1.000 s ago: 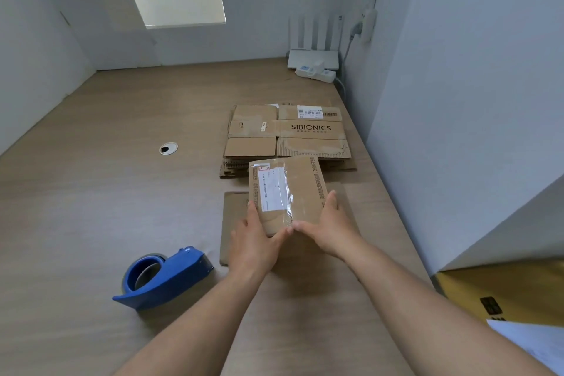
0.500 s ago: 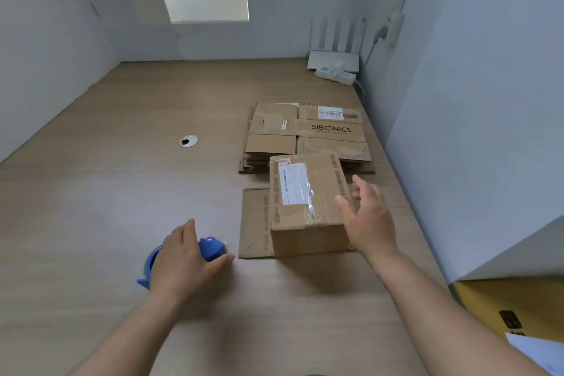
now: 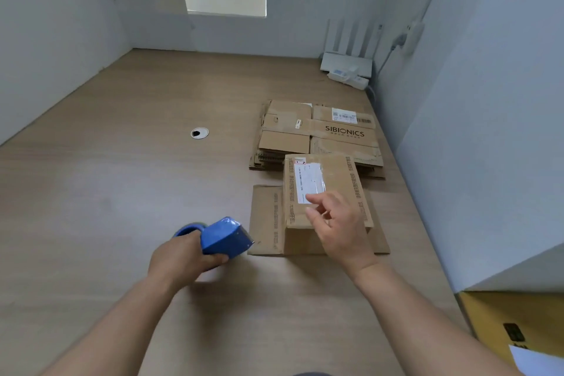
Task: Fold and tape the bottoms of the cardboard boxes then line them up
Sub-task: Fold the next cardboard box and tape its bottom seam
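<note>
Moved since the earlier view, item 1: our left hand (image 3: pixel 186 259), which was only lying over the blue tape dispenser (image 3: pixel 224 238) on the desk (image 3: pixel 122 192), is now gripping it. The fingers are curling round its rear and the thumb is pressing underneath. The dispenser's nose is now pointing at the cardboard and sitting just beside it (a shadow is showing below, but we cannot tell whether it is clear of the desk).

Item 2, also moved: our right hand (image 3: pixel 338 229) is no longer waiting at the box's right edge. It is hanging over the near half of the top, fingers loose and spread, holding nothing, forefinger reaching toward the label. We cannot tell whether it is touching.

Item 3: one small cardboard box (image 3: pixel 335 174), folded up, is standing closed face up on a flattened cardboard sheet (image 3: pixel 265 220). Both are sitting right of the desk's middle, near the right-hand partition. A white shipping label (image 3: pixel 308 181) under clear tape is lying on the left half of the top.

Item 4: one stack of flattened boxes (image 3: pixel 317 134) is lying just behind the box, the topmost printed SIBIONICS.

Item 5: one round cable grommet (image 3: pixel 200 133) is sitting in the desk, well left of the stack.

Item 6: one white router (image 3: pixel 346 62), antennas upright, is standing in the far right corner with a power strip (image 3: pixel 348 78) in front.

Item 7: one yellow carton (image 3: pixel 503 323) is showing at the lower right edge, partly cut off.
</note>
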### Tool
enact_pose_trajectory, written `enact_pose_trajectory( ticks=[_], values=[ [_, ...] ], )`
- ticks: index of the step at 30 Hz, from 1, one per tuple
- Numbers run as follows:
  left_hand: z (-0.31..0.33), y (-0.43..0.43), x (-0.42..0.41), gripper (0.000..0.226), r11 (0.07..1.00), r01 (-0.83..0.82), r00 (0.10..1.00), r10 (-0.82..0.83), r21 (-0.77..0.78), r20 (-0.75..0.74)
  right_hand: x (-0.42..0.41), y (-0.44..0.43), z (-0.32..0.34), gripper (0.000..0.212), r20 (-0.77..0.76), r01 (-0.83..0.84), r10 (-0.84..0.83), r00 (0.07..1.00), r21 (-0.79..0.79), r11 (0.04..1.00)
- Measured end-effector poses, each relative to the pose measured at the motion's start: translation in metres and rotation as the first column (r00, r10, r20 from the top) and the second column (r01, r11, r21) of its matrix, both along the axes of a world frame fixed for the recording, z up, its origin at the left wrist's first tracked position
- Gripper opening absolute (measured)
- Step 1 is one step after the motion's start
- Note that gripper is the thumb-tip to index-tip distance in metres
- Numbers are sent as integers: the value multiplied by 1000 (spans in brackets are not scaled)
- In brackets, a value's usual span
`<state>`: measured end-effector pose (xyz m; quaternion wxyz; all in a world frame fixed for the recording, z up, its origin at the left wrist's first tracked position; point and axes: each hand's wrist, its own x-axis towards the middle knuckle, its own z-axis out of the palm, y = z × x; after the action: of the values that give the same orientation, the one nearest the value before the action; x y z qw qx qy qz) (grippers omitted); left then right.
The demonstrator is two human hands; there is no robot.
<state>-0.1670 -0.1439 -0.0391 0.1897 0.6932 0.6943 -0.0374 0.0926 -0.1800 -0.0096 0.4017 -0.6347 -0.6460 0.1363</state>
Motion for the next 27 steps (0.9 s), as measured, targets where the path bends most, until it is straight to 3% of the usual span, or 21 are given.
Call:
enact_pose_trajectory(
  ticks=[2, 4, 7, 10, 12, 15, 19, 21, 24, 27],
  values=[
    [23, -2, 4, 29, 999, 39, 976, -39, 5, 214, 0, -1, 4, 19, -118, -37, 32, 992, -44, 998],
    [46, -5, 10, 30, 997, 73, 891, -66, 3, 449, 2, -4, 11, 21, -250, -81, 53, 967, -101, 992],
    [70, -10, 20, 46, 982, 185, 799, -139, -19, 585, 4, -7, 22, 31, -416, -181, 90, 905, -185, 966],
    [79, -11, 34, 74, 959, 278, 759, -184, -55, 624, 6, -12, 31, 28, -468, -253, 131, 874, -209, 944],
    [79, -11, 43, 64, 948, 310, 748, -194, -76, 635, 8, -15, 35, 18, -497, -246, 123, 859, -190, 951],
    [77, -10, 54, 31, 938, 332, 744, -193, -104, 640, 13, -20, 37, 20, -508, -200, 93, 856, -159, 967],
    [78, -6, 66, 29, 921, 369, 742, -210, -127, 636, 19, -26, 34, 14, -527, -143, 39, 849, -157, 977],
    [82, -3, 71, 37, 911, 381, 755, -206, -160, 622, 23, -27, 32, 14, -537, -94, -5, 843, -157, 983],
    [91, 2, 78, 80, 888, 414, 766, -221, -199, 604, 28, -30, 31, 17, -537, -21, -70, 840, -161, 987],
    [99, 11, 74, 81, 857, 445, 793, -241, -261, 559, 34, -37, 28, 24, -579, 48, -148, 802, -184, 982]
  ],
)
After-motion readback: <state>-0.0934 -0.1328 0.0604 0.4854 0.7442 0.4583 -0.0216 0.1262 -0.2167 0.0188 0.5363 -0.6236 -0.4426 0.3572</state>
